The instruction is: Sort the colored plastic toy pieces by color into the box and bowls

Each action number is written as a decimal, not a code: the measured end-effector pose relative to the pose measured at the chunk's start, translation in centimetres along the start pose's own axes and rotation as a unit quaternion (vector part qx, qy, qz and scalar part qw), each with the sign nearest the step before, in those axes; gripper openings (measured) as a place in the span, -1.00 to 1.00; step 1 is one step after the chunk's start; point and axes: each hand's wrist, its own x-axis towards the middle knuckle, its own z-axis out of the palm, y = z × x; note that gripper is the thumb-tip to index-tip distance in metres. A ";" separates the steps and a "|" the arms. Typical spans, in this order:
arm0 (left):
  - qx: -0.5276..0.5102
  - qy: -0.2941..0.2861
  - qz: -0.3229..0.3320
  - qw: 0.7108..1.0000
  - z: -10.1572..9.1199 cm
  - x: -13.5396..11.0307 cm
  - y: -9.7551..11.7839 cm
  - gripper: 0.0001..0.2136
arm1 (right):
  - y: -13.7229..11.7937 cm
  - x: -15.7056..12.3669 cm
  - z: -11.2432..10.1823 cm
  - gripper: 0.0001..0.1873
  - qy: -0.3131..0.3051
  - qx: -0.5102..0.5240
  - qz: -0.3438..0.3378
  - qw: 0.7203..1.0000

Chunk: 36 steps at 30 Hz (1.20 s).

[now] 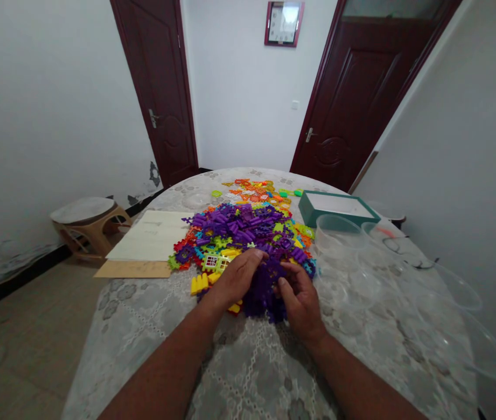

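A large heap of plastic interlocking building pieces point(243, 224) lies on the table, mostly purple on top, with yellow, green, orange and blue ones around it. At its near edge, a dark purple gear-edged piece point(269, 280) is between my hands. My left hand point(243, 271) grips it from the left, fingers curled and partly hidden behind it. My right hand point(300, 294) pinches its right side between thumb and fingers. More purple pieces point(259, 309) sit just below it. A yellow ridged piece point(199, 284) and a green window piece point(215, 262) lie left of my left hand.
Several clear plastic tubs point(339, 256) stand at the right. Behind them is a green-rimmed box point(338, 207). Cream paper sheets point(152, 236) lie at the left over a brown board point(134, 269). A stool point(88, 224) stands beside the patterned table point(164, 350).
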 end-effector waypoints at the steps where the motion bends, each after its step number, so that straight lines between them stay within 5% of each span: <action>1: 0.033 -0.008 0.009 0.999 0.2 0.0 -0.1 -0.65 | -0.3 -0.1 0.1 -0.62 -0.002 0.010 0.008 1.000; 4: 0.138 0.027 0.057 0.988 1.3 -0.1 -0.9 -0.74 | -0.9 -0.2 0.7 -0.63 -0.020 0.052 0.040 0.998; 8: 0.263 0.128 0.178 0.940 2.9 0.3 -2.9 -0.71 | -1.0 -0.4 1.5 -0.58 -0.039 0.104 0.067 0.992; 14: 0.348 0.138 0.223 0.900 3.1 -0.6 -1.8 -0.73 | -0.3 -0.1 1.4 -0.61 -0.029 0.111 0.082 0.990; 17: 0.431 0.089 0.146 0.886 1.2 -4.9 0.2 -0.80 | -0.3 0.2 0.9 -0.62 -0.019 0.111 0.090 0.990; 20: 0.503 -0.008 -0.024 0.864 -2.3 -12.4 0.7 -0.75 | -0.4 0.3 0.6 -0.63 -0.013 0.100 0.092 0.991; 23: 0.538 0.018 -0.215 0.815 -6.6 -20.3 -1.1 -0.68 | -0.5 0.2 0.6 -0.64 -0.015 0.090 0.076 0.993; 26: 0.538 0.043 -0.300 0.787 -10.1 -24.7 -3.1 -0.66 | -0.3 0.1 0.7 -0.66 -0.021 0.084 0.066 0.994; 36: 0.559 0.041 -0.243 0.792 -12.7 -20.9 -4.0 -0.81 | 0.1 -0.1 0.3 -0.66 -0.033 0.043 0.045 0.997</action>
